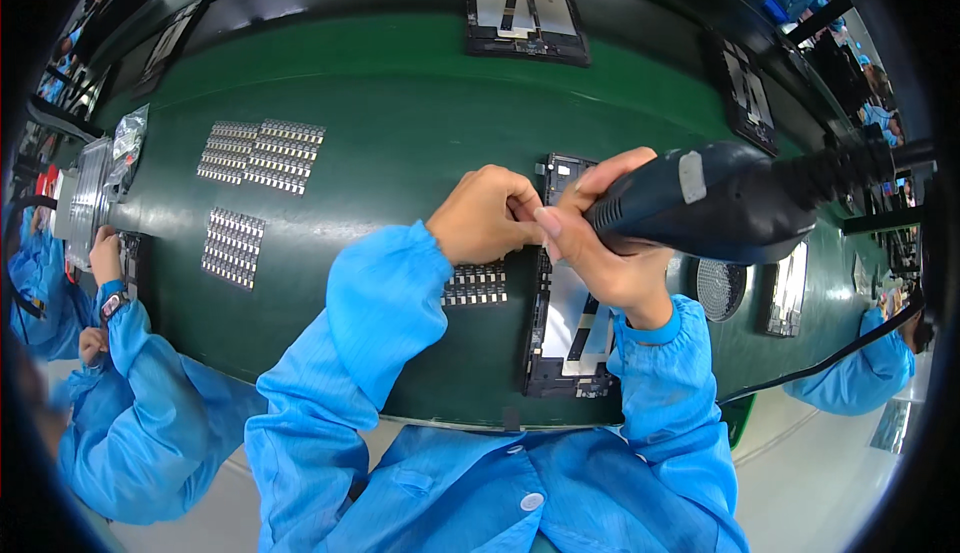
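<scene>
An opened tablet (pixel 560 328) lies on the green table in front of me, its silvery inner plate and dark frame partly covered by my hands. My right hand (pixel 625 268) is wrapped round a black corded hand tool (pixel 720 203), whose tip is hidden; it looks like an electric screwdriver. Above the tablet's upper left edge, my left hand (pixel 485 215) is closed in a pinch, its fingertips meeting my right thumb. What it pinches is too small to make out. Just below my left hand lies a sheet of small pale parts (pixel 477 286).
More part sheets (pixel 233 248) lie left on the table. A round dish (pixel 720 288) and another device (pixel 787 293) are at the right. Farther back rests another opened tablet (pixel 525 13). A co-worker's hand (pixel 105 253) works at the left; a blue sleeve (pixel 850 373) shows right.
</scene>
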{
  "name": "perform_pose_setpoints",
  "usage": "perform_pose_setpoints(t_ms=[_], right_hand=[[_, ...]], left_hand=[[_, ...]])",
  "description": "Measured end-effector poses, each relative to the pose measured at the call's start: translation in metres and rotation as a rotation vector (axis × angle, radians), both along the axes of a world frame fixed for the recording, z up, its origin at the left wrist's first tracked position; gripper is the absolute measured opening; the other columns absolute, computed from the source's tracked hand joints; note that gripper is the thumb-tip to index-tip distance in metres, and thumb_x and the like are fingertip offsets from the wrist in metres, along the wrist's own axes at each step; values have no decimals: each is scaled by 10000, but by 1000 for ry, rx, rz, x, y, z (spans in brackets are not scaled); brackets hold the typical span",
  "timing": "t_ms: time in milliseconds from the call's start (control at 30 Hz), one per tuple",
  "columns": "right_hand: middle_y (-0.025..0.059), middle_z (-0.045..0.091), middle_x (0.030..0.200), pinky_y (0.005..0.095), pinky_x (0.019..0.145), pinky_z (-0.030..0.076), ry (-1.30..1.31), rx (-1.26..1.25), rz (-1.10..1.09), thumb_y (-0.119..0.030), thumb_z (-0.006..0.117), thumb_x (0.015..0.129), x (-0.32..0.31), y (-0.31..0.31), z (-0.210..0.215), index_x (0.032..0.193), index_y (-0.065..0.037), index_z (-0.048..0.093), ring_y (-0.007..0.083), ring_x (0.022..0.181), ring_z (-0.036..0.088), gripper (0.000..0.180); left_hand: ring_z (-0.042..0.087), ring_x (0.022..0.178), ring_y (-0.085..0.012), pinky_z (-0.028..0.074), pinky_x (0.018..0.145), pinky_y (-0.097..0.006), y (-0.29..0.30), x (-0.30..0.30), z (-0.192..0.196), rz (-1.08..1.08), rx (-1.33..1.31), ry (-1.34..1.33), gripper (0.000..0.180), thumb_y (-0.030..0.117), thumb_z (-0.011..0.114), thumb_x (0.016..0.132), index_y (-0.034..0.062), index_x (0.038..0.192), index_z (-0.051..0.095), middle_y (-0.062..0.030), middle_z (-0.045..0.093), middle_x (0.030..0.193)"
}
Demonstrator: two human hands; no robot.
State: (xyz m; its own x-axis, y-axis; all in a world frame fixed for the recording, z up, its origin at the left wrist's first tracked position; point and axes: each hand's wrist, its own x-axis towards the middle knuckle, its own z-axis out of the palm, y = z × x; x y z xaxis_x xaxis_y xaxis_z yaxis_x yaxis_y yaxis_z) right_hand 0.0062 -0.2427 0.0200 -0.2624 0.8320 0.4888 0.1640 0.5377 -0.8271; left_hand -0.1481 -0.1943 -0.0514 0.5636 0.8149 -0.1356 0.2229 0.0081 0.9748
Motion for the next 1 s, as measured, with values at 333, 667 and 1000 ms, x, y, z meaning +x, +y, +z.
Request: perform_pose_setpoints(t_ms=[333, 667, 1000], right_hand=[[3, 537, 600, 198, 530, 390, 344, -21, -154, 53, 722, 735, 25, -10, 7, 992, 8, 476, 46, 537, 486, 358], [62, 593, 609, 227, 451, 429, 501, 81, -567, 62, 752, 695, 175, -56, 8, 1021, 19, 515, 114, 482, 551, 406], [59, 627, 639, 218, 456, 449, 571, 45, -621, 52, 742, 715, 191, -51, -14, 917, 12, 548, 98, 503, 576, 283]], left_hand=[[564, 657, -174, 466, 606, -296, -37, -87, 64, 124, 446, 603, 394, 77, 816, 606, 2, 959, 659, -97, 613, 776], [499, 580, -106, 405, 507, -239, -70, -81, 30, 238, 166, 582, 363, 52, 846, 547, 5, 801, 591, -44, 573, 747], [618, 689, -139, 506, 641, -245, -72, -77, 29, 448, 119, 483, 242, -67, 733, 685, -60, 909, 641, -73, 642, 742]])
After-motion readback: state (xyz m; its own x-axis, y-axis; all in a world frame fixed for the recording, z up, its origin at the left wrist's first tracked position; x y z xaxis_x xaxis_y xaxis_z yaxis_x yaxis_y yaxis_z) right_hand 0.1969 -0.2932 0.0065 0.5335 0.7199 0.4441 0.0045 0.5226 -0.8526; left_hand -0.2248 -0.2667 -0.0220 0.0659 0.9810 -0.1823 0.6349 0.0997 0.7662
